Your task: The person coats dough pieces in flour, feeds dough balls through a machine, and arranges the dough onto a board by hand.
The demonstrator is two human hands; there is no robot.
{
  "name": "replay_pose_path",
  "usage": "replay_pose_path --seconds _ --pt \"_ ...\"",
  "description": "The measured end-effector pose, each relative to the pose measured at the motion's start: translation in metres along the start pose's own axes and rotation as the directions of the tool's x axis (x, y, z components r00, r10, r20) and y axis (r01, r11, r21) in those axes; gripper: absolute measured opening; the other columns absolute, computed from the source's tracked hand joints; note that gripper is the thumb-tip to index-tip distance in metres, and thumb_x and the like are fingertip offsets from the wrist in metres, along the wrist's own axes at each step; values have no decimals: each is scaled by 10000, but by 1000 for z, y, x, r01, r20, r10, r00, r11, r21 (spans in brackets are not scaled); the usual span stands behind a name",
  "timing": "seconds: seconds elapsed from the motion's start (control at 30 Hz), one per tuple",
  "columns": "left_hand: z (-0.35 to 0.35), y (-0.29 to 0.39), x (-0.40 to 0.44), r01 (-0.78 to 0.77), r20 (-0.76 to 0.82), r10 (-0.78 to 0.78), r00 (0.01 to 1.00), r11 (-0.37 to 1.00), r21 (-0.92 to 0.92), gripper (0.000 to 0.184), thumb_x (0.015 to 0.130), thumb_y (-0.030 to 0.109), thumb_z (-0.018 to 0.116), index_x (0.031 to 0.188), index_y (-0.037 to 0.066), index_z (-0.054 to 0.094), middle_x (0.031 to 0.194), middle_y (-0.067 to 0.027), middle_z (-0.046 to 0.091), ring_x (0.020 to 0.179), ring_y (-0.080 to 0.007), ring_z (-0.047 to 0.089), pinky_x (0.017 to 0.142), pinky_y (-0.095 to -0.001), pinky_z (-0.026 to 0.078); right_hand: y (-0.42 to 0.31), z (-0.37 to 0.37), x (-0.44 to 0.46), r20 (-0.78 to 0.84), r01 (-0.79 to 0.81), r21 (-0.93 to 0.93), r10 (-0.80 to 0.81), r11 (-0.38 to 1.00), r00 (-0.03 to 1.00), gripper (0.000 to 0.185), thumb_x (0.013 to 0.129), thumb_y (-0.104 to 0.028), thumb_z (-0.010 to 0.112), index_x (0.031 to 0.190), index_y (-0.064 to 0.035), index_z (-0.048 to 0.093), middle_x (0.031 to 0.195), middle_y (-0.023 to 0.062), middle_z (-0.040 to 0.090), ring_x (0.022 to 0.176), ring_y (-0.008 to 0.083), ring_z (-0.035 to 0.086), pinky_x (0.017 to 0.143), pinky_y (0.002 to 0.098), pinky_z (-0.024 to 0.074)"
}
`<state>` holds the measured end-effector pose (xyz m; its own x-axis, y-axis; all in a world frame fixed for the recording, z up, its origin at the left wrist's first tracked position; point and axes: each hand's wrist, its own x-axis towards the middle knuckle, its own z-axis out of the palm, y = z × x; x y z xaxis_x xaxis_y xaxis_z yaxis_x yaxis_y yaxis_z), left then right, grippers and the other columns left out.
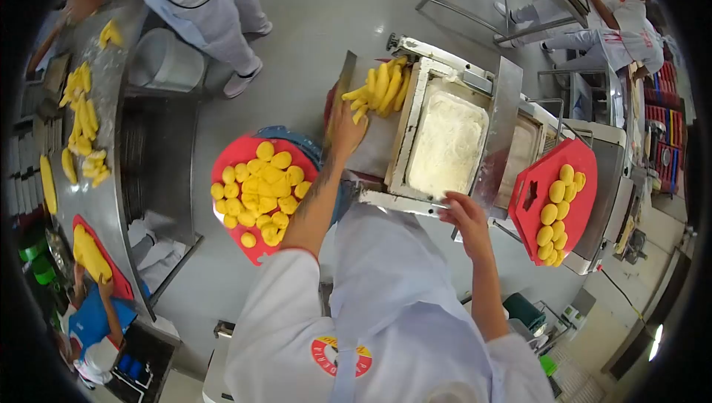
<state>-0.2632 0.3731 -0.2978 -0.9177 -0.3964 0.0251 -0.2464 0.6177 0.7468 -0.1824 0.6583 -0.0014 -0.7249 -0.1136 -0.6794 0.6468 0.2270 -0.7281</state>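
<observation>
My left hand (348, 130) is over the metal outfeed tray (376, 146) of a dough machine, its fingers curled at a small yellow dough roll (360, 114). Several longer yellow dough rolls (388, 86) lie in a pile just beyond it. To the right, my right hand (467, 219) hovers by the front edge of the machine, fingers apart and holding nothing. Between the hands is a rectangular flour tray (448, 143) filled with white flour, set into the machine top.
Left of me, a red board (226, 163) bears many yellow dough balls (263, 188). Another red board (582, 206) with dough balls (549, 214) rests on the right. Dough pieces lie on a steel table (111, 99) at far left. Co-workers stand at the left and upper right.
</observation>
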Motion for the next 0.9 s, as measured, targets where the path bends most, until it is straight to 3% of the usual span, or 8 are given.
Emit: replay_pose_path --seconds 0.1,0.33,0.43,0.47,0.57,0.67,0.77,0.9 --pt "17 21 77 150 292 -173 941 984 101 923 815 416 759 1480 -68 339 1489 -308 395 1390 -430 377 1147 -494 315 21 -36 -20 -180 58 8 -56 998 982 343 1015 -202 571 1274 22 580 1143 117 651 974 197 676 855 325 557" --pt "117 56 85 176 130 -199 971 970 167 1169 635 414 887 1550 82 239 1376 -292 450 1295 -446 444 1113 -572 297 78 -33 -32 -206 -112 -53 99 992 973 310 1003 -154 590 1270 2 599 1187 105 654 1018 207 669 893 341 541" --pt "110 54 101 248 181 -282 942 950 190 1141 629 410 892 1534 106 267 1349 -272 493 1267 -427 484 1082 -549 347 72 -28 -29 -161 -157 -113 138 981 977 320 997 -145 603 1281 3 596 1233 102 647 1054 202 658 927 331 519" --pt "104 49 109 219 235 -258 937 959 182 974 654 368 864 1468 116 391 1244 -230 591 1165 -408 573 1012 -494 436 75 -29 -30 -142 -131 -107 116 985 983 322 998 -148 604 1281 3 597 1235 101 646 1057 200 656 930 330 516" --pt "85 16 126 279 371 -214 903 952 -129 754 687 266 815 1355 81 518 1131 -158 664 1045 -344 646 925 -422 506 62 -27 -31 -172 -163 -85 147 983 974 327 994 -154 612 1281 4 599 1239 106 645 1053 195 656 919 330 520" --pt "62 -22 130 699 724 -196 661 512 -499 557 742 218 725 1258 60 587 1113 -119 679 998 -281 666 887 -383 530 58 -30 -31 -187 -129 -29 121 991 975 332 991 -153 617 1280 9 599 1233 115 646 1048 196 657 909 331 527" --pt "22 -18 116 846 847 14 531 43 -531 544 787 228 667 1284 31 568 1153 -102 667 1017 -247 660 911 -382 530 56 -30 -10 -122 -34 37 38 999 992 347 987 -153 621 1288 15 591 1228 123 645 1047 201 658 904 332 533" --pt "-60 45 90 831 808 199 554 -69 -553 663 785 223 618 1393 -4 480 1244 -140 633 1084 -299 640 987 -400 512 31 -4 54 19 154 114 -157 981 987 474 1000 -223 613 1399 2 491 1309 155 592 1118 240 633 917 338 532"
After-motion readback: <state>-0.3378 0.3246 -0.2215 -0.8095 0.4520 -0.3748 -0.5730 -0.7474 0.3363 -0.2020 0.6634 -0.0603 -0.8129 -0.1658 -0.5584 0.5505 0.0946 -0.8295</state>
